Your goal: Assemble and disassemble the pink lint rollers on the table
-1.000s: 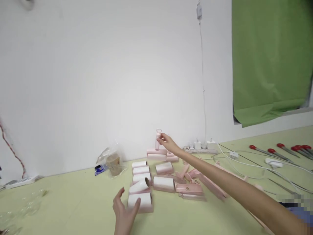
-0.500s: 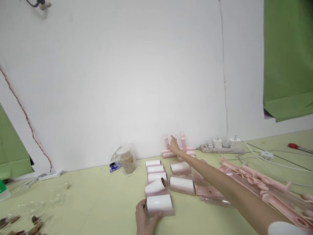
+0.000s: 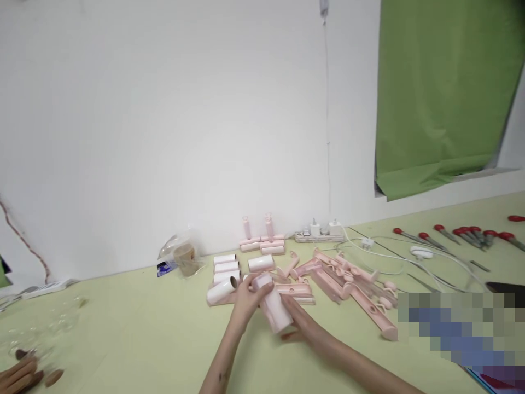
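Between my two hands, above the front of the table, is a lint roller (image 3: 275,313) with a white roll in a pale pink shell, tilted. My left hand (image 3: 247,302) grips its far end from the left. My right hand (image 3: 301,323) closes on its near right side; some fingertips are hidden beneath it. Just behind and left of my hands lies a row of white rolls (image 3: 226,267), the nearest one (image 3: 222,290) askew on its pink tray. Another white roll (image 3: 261,262) lies behind my hands. Pink handle parts (image 3: 293,289) are at the right.
Pink rollers (image 3: 273,249) stand and lie against the wall. A power strip (image 3: 319,237), cables, a pink plastic pile (image 3: 328,276) and red-handled tools (image 3: 467,235) fill the right. A bagged cup (image 3: 186,260) stands left. Another person's hand (image 3: 18,375) shows at lower left.
My right hand has come back from the wall to the lint roller. My left hand has lifted it off the table, and both hands hold it. The view has turned right.
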Motion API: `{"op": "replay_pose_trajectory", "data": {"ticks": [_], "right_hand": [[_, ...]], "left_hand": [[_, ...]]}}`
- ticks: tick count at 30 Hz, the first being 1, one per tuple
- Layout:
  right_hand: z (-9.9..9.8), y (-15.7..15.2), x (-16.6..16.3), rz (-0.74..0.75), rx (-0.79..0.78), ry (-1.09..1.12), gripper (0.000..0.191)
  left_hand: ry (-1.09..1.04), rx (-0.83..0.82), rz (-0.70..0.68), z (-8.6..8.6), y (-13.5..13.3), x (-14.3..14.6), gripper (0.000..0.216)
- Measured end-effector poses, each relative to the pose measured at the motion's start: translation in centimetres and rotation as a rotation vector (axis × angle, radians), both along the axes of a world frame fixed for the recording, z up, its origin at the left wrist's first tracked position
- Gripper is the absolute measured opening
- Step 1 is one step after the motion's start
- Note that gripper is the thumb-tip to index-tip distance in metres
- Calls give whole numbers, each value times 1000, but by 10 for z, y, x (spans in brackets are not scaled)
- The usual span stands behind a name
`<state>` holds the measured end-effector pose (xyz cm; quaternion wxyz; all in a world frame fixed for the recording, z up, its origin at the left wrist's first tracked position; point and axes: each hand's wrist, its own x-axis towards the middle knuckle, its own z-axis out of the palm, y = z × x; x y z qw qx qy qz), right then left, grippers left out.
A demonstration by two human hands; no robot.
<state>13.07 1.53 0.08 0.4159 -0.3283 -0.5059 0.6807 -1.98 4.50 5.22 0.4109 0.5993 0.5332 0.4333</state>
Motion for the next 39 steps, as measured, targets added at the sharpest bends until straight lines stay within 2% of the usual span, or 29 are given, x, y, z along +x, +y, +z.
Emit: {"op": "replay_pose_trajectory", "data": {"ticks": [3, 6, 10, 13, 16, 17, 18, 20, 22, 24, 26, 28, 30, 32, 36, 39], "right_hand": [[-1, -3, 2, 102, -330, 339, 57], [-7, -1, 4, 75, -568, 511, 58], [-13, 3, 6, 21, -686, 620, 45], [-11, 7, 10, -30, -672, 636, 33], [-4, 11, 16, -146, -527, 555, 29], [-1, 11, 18, -180, -449, 505, 28], [2, 10, 20, -191, -371, 455, 27], [6, 5, 21, -126, -248, 385, 24], [8, -1, 20, -17, -207, 352, 24], [7, -9, 16, 56, -216, 327, 26], [4, -16, 11, 98, -242, 289, 27], [2, -22, 6, 133, -239, 261, 27], [1, -27, 2, 150, -215, 248, 28], [2, -30, 1, 166, -186, 221, 30], [2, -33, -1, 272, -187, 107, 36], [-1, -33, -2, 336, -223, 71, 38]], "left_hand": [[75, -94, -149, 13, 15, 28, 42], [138, -147, -209, 22, 26, 37, 39], [125, -101, -158, 29, 22, 21, 44], [42, -21, -42, 19, 7, -2, 52], [-170, 104, 217, -14, -6, -23, 63], [-208, 135, 262, -29, -9, -29, 64], [-218, 148, 272, -43, -10, -33, 64], [-202, 122, 205, -65, -13, -38, 64], [-114, 77, 147, -75, -17, -39, 64], [6, 126, 167, -71, -24, -35, 63], [55, 220, 125, -59, -34, -26, 57], [-14, 187, -71, -47, -45, -14, 47], [-111, 43, -209, -41, -53, -3, 42], [-230, -24, -179, -39, -57, 4, 39], [-393, 29, 7, -40, -59, 5, 32], [-349, 24, -44, -39, -61, 3, 36]]}}
